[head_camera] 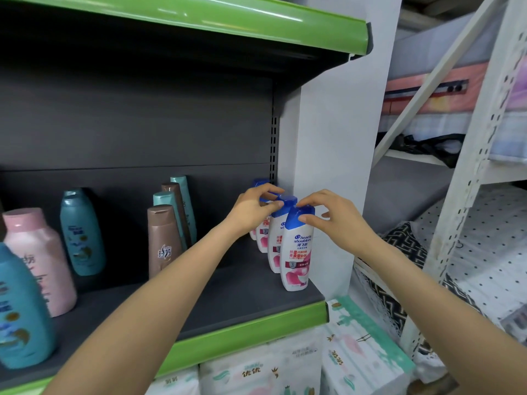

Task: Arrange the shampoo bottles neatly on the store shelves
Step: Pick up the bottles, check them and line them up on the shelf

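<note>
A row of white shampoo bottles with blue caps stands front to back at the right end of the dark shelf [236, 297], against the white side panel. The front bottle [296, 258] is upright near the shelf's edge. My right hand [333, 220] pinches its blue cap with thumb and fingers. My left hand [253, 209] grips the cap of a bottle [281, 220] further back in the row. The rear bottles are mostly hidden behind my hands.
Brown and teal bottles [164, 240] stand in a row mid-shelf. A teal bottle [81, 235], a pink bottle [40, 260] and a large blue one [20, 312] stand to the left. Tissue packs [285, 366] lie below. A white rack [467, 195] with bedding is at right.
</note>
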`<state>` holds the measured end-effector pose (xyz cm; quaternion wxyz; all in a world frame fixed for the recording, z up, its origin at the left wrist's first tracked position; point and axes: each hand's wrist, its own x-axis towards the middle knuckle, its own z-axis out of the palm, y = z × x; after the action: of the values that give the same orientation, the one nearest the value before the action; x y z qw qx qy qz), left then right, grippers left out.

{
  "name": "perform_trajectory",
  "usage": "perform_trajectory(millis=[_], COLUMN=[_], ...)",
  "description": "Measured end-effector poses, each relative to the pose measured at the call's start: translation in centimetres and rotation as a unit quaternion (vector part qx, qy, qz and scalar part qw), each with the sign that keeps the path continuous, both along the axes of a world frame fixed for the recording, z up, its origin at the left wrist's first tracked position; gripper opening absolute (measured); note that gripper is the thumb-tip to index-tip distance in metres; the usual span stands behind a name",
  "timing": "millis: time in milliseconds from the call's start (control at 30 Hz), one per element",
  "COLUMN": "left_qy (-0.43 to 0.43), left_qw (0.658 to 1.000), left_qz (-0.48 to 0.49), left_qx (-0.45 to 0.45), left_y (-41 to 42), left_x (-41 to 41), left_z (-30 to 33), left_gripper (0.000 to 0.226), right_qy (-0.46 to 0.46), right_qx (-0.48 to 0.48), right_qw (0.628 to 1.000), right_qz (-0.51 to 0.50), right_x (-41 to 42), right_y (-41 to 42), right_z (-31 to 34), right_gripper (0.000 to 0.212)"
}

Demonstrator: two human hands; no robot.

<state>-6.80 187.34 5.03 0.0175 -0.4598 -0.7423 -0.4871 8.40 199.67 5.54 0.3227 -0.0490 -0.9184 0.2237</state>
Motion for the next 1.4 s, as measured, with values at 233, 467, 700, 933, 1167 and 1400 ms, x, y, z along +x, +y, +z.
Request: perform_trajectory(millis=[233,467,700,933,1167,1400], left_qy=[0.094,0.181,0.169,0.122,0.133,0.196], left_qw=[0.991,0.953,0.965,0.973,0.977,0.967], left_qz=[0.089,0.06,0.163,0.165,0.146,0.162], left_qx=[-0.043,-0.235,-0.114,-0.102,-0.077,0.019], left_y=[0.6,2.5,0.8,-0.2,-1.3,-4.8], left_x=[-2.8,-4.7,-3.3,-3.1,-1.1,1.6], left_z=[1.0,0.5,0.3,0.0,-0.1,2.0], left_gripper=[0.036,0.048,0.029,0.038,0.035,0.037], right_qy=[-0.066,-0.101,-0.098,-0.09,-0.095,-0.044], right_qx=[0.021,-0.01,-0.032,-0.038,-0.048,-0.006], right_qw=[0.998,0.994,0.994,0.995,0.994,0.999], right_qz=[-0.007,0.028,0.031,0.03,0.03,-0.005], right_x=[-1.5,-2.4,-2.4,-2.5,-2.3,-1.7], right_y=[0.8,0.7,0.7,0.8,0.4,-0.9], right_z=[1.7,1.1,1.0,0.9,1.2,2.5], right_gripper=[0.038,0.034,0.034,0.033,0.033,0.03])
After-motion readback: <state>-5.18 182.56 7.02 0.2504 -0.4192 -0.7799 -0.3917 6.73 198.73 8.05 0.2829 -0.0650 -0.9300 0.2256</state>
